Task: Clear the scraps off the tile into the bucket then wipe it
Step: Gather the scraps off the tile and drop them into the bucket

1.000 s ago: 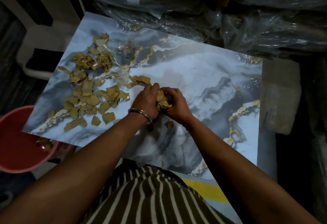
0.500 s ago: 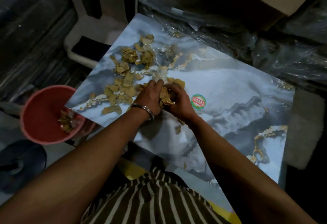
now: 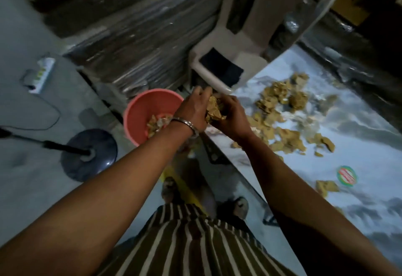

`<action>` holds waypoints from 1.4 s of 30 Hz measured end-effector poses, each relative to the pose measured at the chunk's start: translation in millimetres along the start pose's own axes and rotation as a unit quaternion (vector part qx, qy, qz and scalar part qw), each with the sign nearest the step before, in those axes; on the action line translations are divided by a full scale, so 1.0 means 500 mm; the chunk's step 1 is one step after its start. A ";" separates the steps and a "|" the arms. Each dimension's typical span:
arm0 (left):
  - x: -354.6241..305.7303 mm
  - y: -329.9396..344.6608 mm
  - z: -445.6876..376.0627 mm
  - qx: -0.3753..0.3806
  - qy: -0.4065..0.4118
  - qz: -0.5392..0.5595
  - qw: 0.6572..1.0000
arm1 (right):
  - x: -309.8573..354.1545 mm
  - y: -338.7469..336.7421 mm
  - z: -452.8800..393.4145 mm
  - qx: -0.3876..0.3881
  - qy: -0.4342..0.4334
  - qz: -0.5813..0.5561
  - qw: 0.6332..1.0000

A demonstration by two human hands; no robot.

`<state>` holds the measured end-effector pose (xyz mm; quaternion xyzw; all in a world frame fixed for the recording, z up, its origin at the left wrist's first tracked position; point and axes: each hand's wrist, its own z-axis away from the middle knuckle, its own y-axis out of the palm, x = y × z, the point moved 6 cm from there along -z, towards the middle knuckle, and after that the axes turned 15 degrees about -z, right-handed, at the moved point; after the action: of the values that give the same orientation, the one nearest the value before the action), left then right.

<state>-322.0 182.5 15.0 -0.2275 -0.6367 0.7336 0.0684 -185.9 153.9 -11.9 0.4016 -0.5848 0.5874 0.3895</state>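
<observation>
From the head view I see my left hand [image 3: 193, 110] and right hand [image 3: 230, 116] cupped together, fingers curled round a wad of scraps [image 3: 214, 110] pressed between the palms. They sit at the tile's [image 3: 359, 136] left end, beside the bucket [image 3: 139, 110], whose rim my left wrist overlaps. More scraps lie in the bucket and scattered on the tile right of my hands. How much the wad holds is hidden by my fingers. A round sticker [image 3: 346, 175] sits on the marbled tile. Grey floor [image 3: 26, 180] below; everything is dim and blurred.
</observation>
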 end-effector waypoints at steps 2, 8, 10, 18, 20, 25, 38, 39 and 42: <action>0.085 -0.014 0.013 0.003 -0.023 -0.007 1.000 | 0.019 0.077 -0.039 0.025 -0.007 -0.008 1.000; 0.280 0.008 0.031 0.023 -0.114 -0.002 0.993 | 0.041 0.245 -0.134 0.115 -0.027 0.002 0.993; 0.333 0.036 0.026 0.040 -0.137 0.000 0.990 | 0.039 0.294 -0.163 0.154 -0.034 0.005 0.987; 0.507 0.222 -0.017 0.036 -0.203 0.016 0.978 | -0.132 0.490 -0.286 0.267 0.001 0.089 0.960; 0.552 0.295 -0.031 0.038 -0.219 0.008 0.975 | -0.194 0.532 -0.310 0.285 0.022 0.102 0.953; 0.621 0.452 -0.040 0.070 -0.270 0.020 0.960 | -0.333 0.626 -0.337 0.337 0.086 0.161 0.924; 0.652 0.531 0.001 0.128 -0.280 0.024 0.951 | -0.417 0.638 -0.339 0.406 0.199 0.235 0.861; 0.643 0.516 0.006 0.132 -0.276 0.029 0.951 | -0.399 0.626 -0.333 0.402 0.195 0.224 0.866; 0.616 0.461 0.020 0.136 -0.272 0.039 0.952 | -0.338 0.585 -0.312 0.381 0.189 0.191 0.885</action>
<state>-555.6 252.3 -282.5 -0.0326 -0.5157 0.8496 -0.1056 -396.7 308.2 -277.1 0.2813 -0.2969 0.8925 0.1901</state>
